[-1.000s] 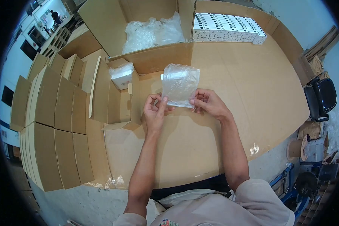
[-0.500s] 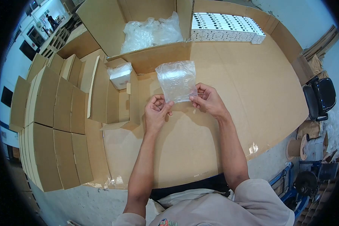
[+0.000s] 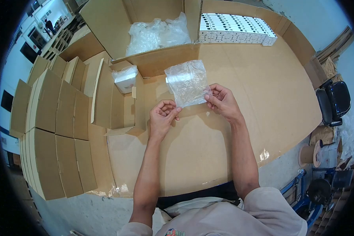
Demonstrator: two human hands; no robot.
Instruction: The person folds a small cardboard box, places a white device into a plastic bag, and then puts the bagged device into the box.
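A clear bubble-wrap bag [image 3: 188, 82] spans the space between my two hands over the cardboard surface. My left hand [image 3: 164, 117] pinches its lower left corner between thumb and fingers. The lower right corner is pinched by my right hand [image 3: 221, 101]. A small white edge [image 3: 169, 85] shows beside the bag's left side, the rest hidden behind the plastic. Left of my hands stands an open cardboard box [image 3: 118, 98], with a white box wrapped in clear plastic [image 3: 126, 78] at its far end.
A large carton [image 3: 157, 55] at the back holds crumpled clear bags [image 3: 155, 35]. Rows of white boxes [image 3: 236, 31] line the back right of the cardboard-covered table [image 3: 279, 102]. Folded brown boxes [image 3: 47, 102] are stacked at the left. A black chair [image 3: 334, 100] stands beyond the right edge.
My right hand has moved slightly right and the bag has tilted and shifted right with it. The white edge at its left has come into view. My left hand is nearly unmoved.
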